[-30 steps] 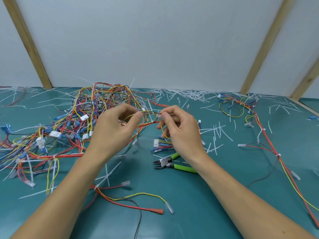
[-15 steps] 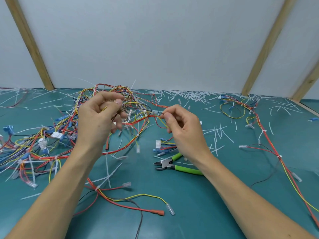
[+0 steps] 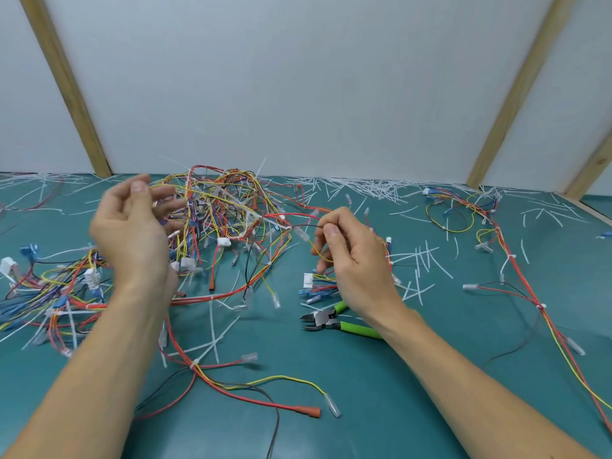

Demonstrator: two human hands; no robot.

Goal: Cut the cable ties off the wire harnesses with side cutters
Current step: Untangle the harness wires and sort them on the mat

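Here, the right hand (image 3: 356, 260) pinches a wire of the tangled harness (image 3: 228, 223); the left hand (image 3: 132, 233) hovers with fingers spread; side cutters (image 3: 334, 321) lie on the counter (image 3: 364, 392).

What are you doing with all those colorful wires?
A person is sorting a tangled pile of wires on a green table. The right hand pinches a few thin wires. The left hand hovers over the pile, blurred, fingers loose. The cutters lie on the table, untouched. Cut white ties are scattered around.
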